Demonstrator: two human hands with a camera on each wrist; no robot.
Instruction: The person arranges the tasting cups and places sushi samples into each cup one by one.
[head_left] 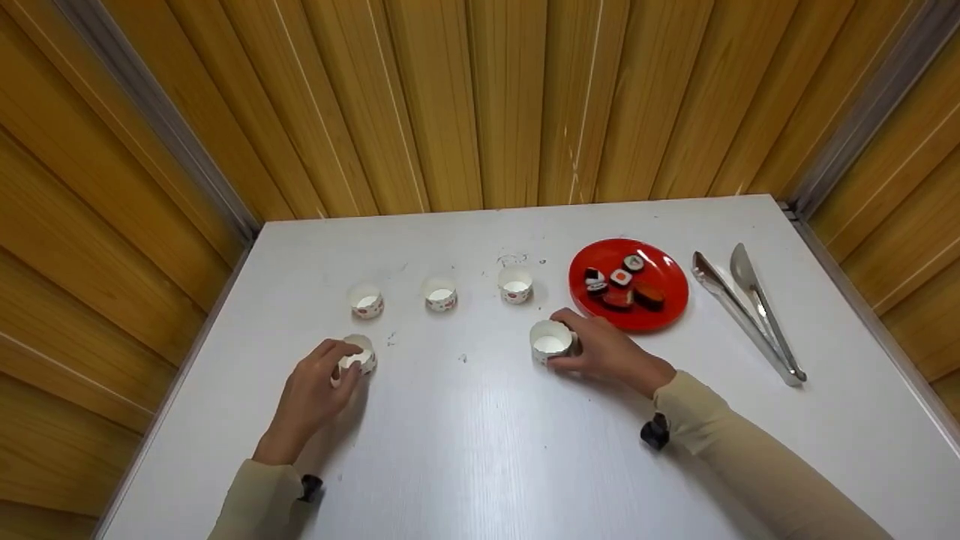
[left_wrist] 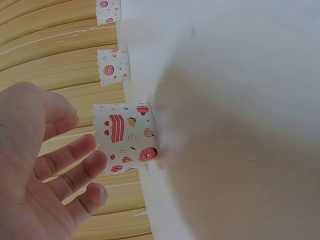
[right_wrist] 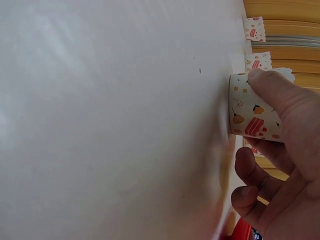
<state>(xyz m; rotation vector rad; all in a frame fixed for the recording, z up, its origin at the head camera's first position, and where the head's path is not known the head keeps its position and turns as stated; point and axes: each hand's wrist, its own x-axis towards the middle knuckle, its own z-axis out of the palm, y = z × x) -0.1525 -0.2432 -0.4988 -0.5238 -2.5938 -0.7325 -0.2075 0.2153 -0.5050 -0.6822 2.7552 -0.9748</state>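
Observation:
My right hand (head_left: 600, 349) grips a white paper baking cup (head_left: 551, 341) between thumb and curled fingers, just left of a red plate. In the right wrist view, the thumb lies on the wall of this cup (right_wrist: 255, 110), printed with cake slices and flowers; whether its base touches the table is hard to tell. My left hand (head_left: 315, 386) is beside another baking cup (head_left: 361, 358) at the left, its fingers at the rim. The left wrist view shows that hand (left_wrist: 45, 150) with thumb and fingers spread, not closed around the cup (left_wrist: 127, 137).
Three more baking cups stand in a back row: left (head_left: 367, 306), middle (head_left: 440, 299) and right (head_left: 515, 291). The red plate (head_left: 667, 281) bears several small sushi pieces (head_left: 621, 277). Metal tongs (head_left: 750, 322) lie at the right. Wood-patterned walls (head_left: 480, 112) surround the white table (head_left: 465, 450).

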